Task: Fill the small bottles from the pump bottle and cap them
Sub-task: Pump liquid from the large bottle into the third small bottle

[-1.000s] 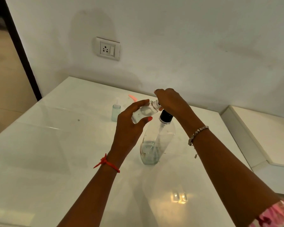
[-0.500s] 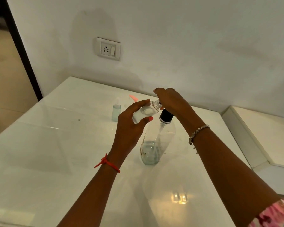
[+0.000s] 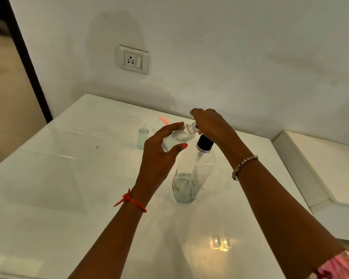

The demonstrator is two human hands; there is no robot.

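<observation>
A clear pump bottle [image 3: 191, 174] with a black collar stands mid-table, holding a little liquid at its bottom. My right hand [image 3: 212, 125] rests on top of its pump head, which is hidden under the palm. My left hand [image 3: 159, 154] grips a small clear bottle [image 3: 179, 137], tilted with its open neck held against the pump's spout. Another small bottle [image 3: 143, 135], pale blue-green and with a cap on, stands upright further back on the left.
The white glossy table [image 3: 69, 198] meets a white wall with a socket [image 3: 133, 59]. A pink-orange object [image 3: 164, 119] lies near the back edge. A lower white ledge [image 3: 320, 168] adjoins on the right; a doorway is at far left.
Almost nothing has moved: both hands keep their hold, and my right hand has shifted only slightly on the pump head.
</observation>
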